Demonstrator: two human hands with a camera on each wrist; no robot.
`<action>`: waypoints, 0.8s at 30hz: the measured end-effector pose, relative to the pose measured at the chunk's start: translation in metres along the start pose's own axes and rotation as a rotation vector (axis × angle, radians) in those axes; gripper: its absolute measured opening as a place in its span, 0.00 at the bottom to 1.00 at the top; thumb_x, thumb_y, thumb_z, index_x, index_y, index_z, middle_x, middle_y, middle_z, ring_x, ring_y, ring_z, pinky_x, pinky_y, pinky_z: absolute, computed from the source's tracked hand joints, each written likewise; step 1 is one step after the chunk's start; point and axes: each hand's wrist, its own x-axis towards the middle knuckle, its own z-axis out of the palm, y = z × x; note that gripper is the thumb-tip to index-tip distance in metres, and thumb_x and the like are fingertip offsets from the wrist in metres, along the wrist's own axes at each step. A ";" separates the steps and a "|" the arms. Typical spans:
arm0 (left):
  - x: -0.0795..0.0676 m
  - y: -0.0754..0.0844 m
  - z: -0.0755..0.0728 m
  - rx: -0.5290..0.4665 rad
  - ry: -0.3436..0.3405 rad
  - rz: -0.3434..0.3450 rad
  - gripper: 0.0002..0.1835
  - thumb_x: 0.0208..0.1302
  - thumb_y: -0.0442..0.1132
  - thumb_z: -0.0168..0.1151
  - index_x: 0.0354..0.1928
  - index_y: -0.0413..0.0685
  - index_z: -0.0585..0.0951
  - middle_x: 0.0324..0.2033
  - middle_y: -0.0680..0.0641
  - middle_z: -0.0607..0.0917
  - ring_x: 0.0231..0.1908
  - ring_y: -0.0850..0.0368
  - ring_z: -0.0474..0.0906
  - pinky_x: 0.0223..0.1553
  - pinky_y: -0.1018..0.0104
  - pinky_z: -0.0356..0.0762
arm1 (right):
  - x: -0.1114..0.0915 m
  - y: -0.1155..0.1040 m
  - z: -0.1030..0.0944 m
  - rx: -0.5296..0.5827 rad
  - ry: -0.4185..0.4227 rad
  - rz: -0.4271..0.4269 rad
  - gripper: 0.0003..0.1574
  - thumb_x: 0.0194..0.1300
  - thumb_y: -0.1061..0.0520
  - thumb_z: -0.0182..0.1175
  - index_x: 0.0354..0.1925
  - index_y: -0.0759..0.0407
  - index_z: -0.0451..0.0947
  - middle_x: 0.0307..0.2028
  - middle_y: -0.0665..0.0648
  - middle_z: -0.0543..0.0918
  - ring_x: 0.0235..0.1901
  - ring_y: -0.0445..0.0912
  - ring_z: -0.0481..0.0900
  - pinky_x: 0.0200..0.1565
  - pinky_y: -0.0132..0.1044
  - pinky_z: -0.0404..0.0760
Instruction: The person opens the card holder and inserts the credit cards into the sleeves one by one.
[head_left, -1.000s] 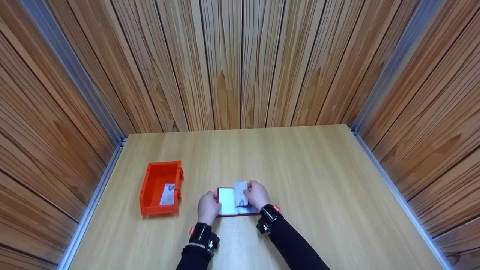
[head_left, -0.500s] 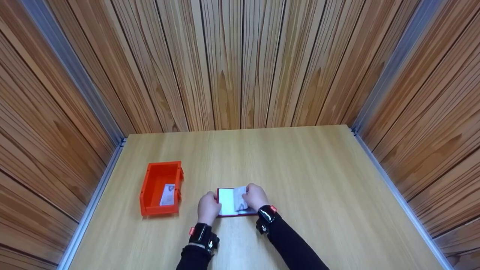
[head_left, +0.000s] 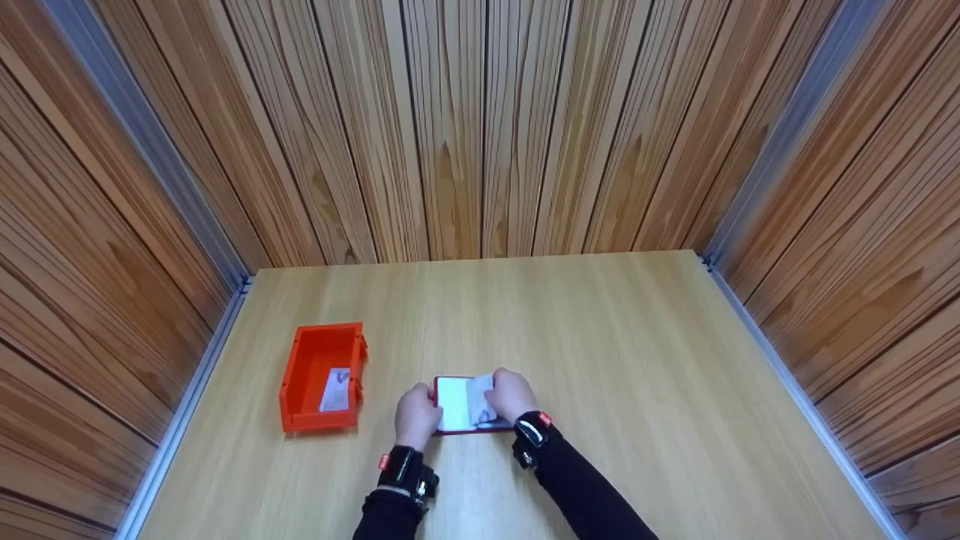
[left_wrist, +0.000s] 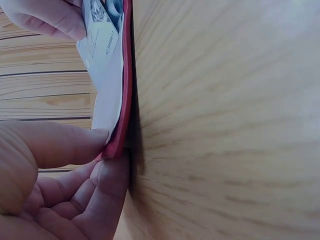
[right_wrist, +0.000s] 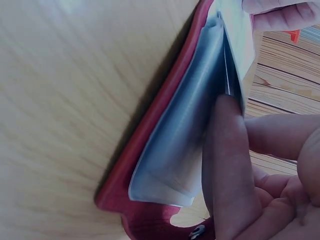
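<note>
An open red card holder (left_wrist: 127,80) with clear plastic sleeves (right_wrist: 180,135) lies on the table in front of the person. My left hand (head_left: 417,414) pinches its left end, thumb on the inner page and fingers beneath the cover. My right hand (head_left: 514,394) pinches a printed white card (left_wrist: 106,42) by its right side, thumb on one face and fingers behind. The card leans up over the middle of the holder, above the right-hand sleeves. A strap with a metal snap (right_wrist: 197,231) shows at the holder's right end in the right wrist view.
On the table (head_left: 600,337) to the left stands an orange bin (head_left: 292,375) with a similar printed card (head_left: 335,388) lying inside. Wood-panelled walls (head_left: 465,135) rise at the back and both sides, with metal rails along the side edges.
The right hand has shifted slightly left and nearer, and the card it holds has lowered and tilted over the holder. The left hand has stayed in place on the holder's end.
</note>
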 end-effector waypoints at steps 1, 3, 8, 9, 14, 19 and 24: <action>0.000 0.000 0.000 0.000 0.003 0.003 0.07 0.49 0.23 0.63 0.30 0.38 0.77 0.24 0.47 0.77 0.28 0.49 0.74 0.33 0.55 0.73 | 0.000 0.000 0.000 -0.006 0.005 -0.004 0.09 0.55 0.63 0.64 0.26 0.62 0.72 0.22 0.54 0.73 0.24 0.49 0.71 0.31 0.45 0.73; 0.000 0.000 0.000 0.003 0.012 0.013 0.07 0.49 0.23 0.63 0.29 0.38 0.77 0.24 0.47 0.78 0.28 0.49 0.74 0.33 0.54 0.73 | 0.001 -0.001 0.001 -0.021 0.016 -0.013 0.10 0.55 0.63 0.65 0.25 0.62 0.72 0.22 0.54 0.74 0.24 0.48 0.71 0.31 0.45 0.73; -0.001 -0.001 0.000 0.011 0.035 0.043 0.07 0.47 0.24 0.63 0.29 0.38 0.77 0.23 0.47 0.78 0.28 0.48 0.75 0.33 0.53 0.74 | 0.002 -0.002 0.003 -0.036 0.033 -0.019 0.10 0.55 0.64 0.66 0.25 0.63 0.73 0.22 0.56 0.76 0.25 0.50 0.74 0.32 0.46 0.75; -0.001 -0.001 0.000 0.011 0.037 0.047 0.06 0.47 0.24 0.63 0.28 0.38 0.77 0.23 0.47 0.78 0.28 0.48 0.75 0.33 0.53 0.74 | 0.001 -0.002 0.003 -0.032 0.037 -0.022 0.10 0.54 0.64 0.66 0.25 0.64 0.73 0.22 0.57 0.76 0.25 0.50 0.74 0.32 0.47 0.75; -0.001 -0.002 0.001 0.014 0.048 0.064 0.07 0.47 0.24 0.63 0.28 0.38 0.77 0.23 0.47 0.78 0.27 0.48 0.75 0.32 0.53 0.74 | -0.002 -0.005 0.002 -0.043 0.068 -0.050 0.10 0.54 0.63 0.66 0.25 0.63 0.72 0.22 0.57 0.75 0.25 0.52 0.75 0.31 0.48 0.75; 0.001 -0.001 0.001 0.016 0.030 0.039 0.06 0.49 0.24 0.64 0.29 0.37 0.77 0.23 0.47 0.78 0.28 0.49 0.75 0.33 0.53 0.74 | -0.003 -0.007 0.005 -0.038 0.037 -0.018 0.10 0.56 0.62 0.67 0.30 0.66 0.74 0.25 0.60 0.79 0.30 0.57 0.80 0.35 0.51 0.77; 0.001 0.001 0.000 0.017 0.006 0.012 0.06 0.51 0.25 0.64 0.31 0.37 0.78 0.24 0.47 0.78 0.29 0.49 0.75 0.34 0.54 0.74 | -0.002 -0.009 0.009 -0.055 0.028 -0.008 0.11 0.58 0.61 0.67 0.34 0.66 0.75 0.29 0.61 0.81 0.33 0.58 0.81 0.37 0.51 0.78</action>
